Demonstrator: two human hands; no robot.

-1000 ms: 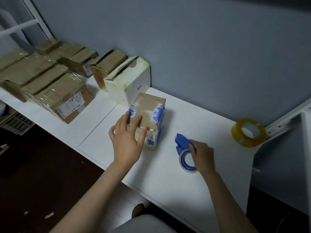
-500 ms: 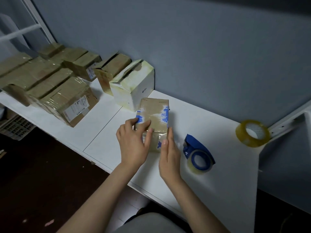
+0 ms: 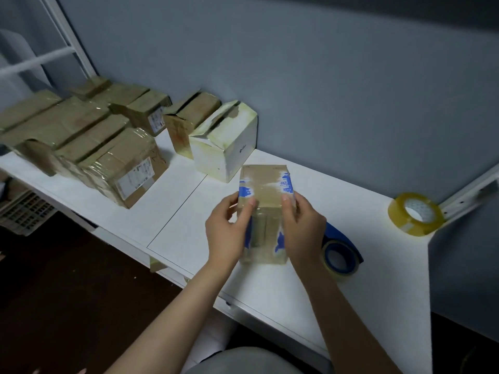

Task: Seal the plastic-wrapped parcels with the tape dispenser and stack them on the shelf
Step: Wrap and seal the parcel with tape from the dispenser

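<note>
Item 1: small brown plastic-wrapped cardboard parcel w/ blue-white label scraps [image 3: 266, 190], centre front over the white desk top [image 3: 270, 298]; can't tell if resting or lifted. Your left hand [image 3: 229, 233] grips its left side and your right hand [image 3: 303, 228] its right.
Item 2: blue tape dispenser w/ clear roll [image 3: 341, 256], on desk just beside your right wrist.
Item 3: loose yellowish tape roll [image 3: 415, 214], far right.
Item 4: white carton, flaps torn open [image 3: 224, 149]; contents not visible.
Item 5: wrapped brown parcels [image 3: 89, 147], left, side by side.
</note>
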